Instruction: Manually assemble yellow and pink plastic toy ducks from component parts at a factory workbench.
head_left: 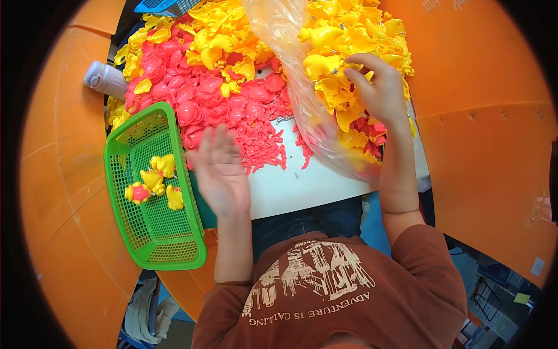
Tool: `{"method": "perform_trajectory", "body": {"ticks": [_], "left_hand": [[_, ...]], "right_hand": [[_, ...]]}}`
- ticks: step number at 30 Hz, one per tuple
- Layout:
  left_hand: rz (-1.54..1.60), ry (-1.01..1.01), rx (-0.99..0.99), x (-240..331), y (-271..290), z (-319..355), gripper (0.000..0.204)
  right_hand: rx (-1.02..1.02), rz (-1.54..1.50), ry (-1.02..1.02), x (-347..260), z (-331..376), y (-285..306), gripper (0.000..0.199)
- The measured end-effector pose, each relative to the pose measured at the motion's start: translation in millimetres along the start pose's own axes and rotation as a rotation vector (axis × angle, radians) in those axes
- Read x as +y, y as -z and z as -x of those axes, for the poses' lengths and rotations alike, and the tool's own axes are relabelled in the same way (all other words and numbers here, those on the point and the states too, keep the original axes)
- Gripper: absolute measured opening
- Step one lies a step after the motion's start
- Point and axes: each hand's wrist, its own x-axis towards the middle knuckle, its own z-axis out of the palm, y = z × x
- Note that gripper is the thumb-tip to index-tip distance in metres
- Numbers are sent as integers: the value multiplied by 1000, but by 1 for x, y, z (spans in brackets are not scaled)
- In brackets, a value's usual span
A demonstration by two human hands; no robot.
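My left hand [220, 171] is open, palm up and fingers stretched, slightly blurred, between the green basket and the pink pieces. Nothing shows in it. Over the heap of yellow plastic pieces [325, 67] at the right is my right hand [381, 90]; its thumb and forefinger are bent but apart, close to the pieces, with nothing visible between them. Shiny pink plastic pieces [192, 110] are piled at the left of the table, with thin pink strips [261, 148] in front. The green basket [200, 232] holds several small yellow figures [152, 181]; one with a pink part is blurred.
A clear plastic sheet [296, 87] lies across the white table [279, 192] between the two heaps. A pale lilac bottle [106, 79] leans at the far left. A blue basket [165, 7] stands at the back. Orange panels [482, 128] flank both sides.
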Motion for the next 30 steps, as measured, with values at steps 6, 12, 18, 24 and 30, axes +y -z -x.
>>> {"method": "perform_trajectory", "body": {"ticks": [6,12,18,24,30], "left_hand": [[-279,341,-115,-32,-13,13,33],[-329,498,-229,-40,-17,15,30],[-268,611,-262,-58,-28,15,33],[-72,726,-200,-85,-39,-11,33],[-420,546,-277,-72,-44,-14,27]], "right_hand": [[152,-156,74,7,19,1,17],[105,-145,96,-10,53,-5,13],[95,-48,203,-30,59,-24,17],[-31,-178,197,-37,78,-45,15],[194,-331,107,-38,74,-28,14]]}}
